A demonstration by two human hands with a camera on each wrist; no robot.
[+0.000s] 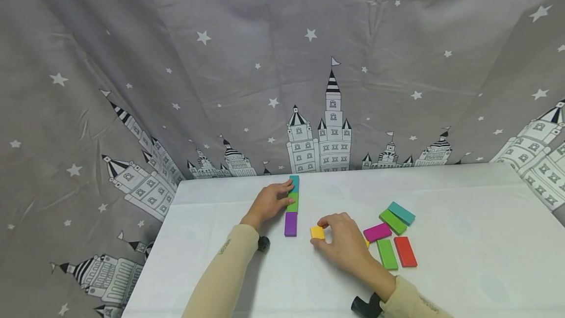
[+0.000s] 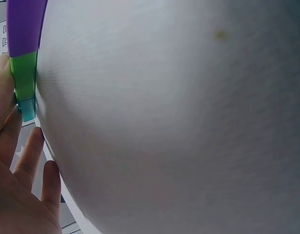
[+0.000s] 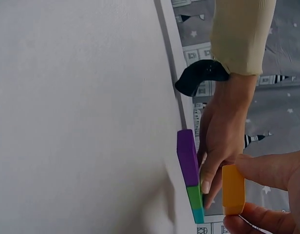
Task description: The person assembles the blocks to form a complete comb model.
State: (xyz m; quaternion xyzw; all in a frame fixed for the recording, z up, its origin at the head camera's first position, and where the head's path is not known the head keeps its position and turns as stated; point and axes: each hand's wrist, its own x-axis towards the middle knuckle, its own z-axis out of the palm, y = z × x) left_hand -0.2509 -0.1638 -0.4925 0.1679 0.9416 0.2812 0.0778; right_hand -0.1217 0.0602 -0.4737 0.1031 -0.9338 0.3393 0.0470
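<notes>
A purple block [image 1: 291,225], a green block [image 1: 293,205] and a teal block [image 1: 295,181] lie end to end in a straight row, the purple one nearest the person. My left hand [image 1: 266,203] rests along the row's left side, thumb at the green block and a fingertip on the teal one. Between thumb and fingers my right hand [image 1: 346,242] pinches a yellow block [image 1: 317,232], a short way right of the purple one. In the right wrist view, the yellow block [image 3: 234,190] shows its broad face, thumb at one end and fingers at the other.
Right of my right hand lie a magenta block [image 1: 377,232], a red block [image 1: 405,251], a loose green block [image 1: 387,254], and another green block [image 1: 393,222] against a teal one [image 1: 401,213]. A yellow corner [image 1: 367,243] peeks out by my hand. A grey castle-print curtain [image 1: 247,87] hangs behind the white table [image 1: 459,210].
</notes>
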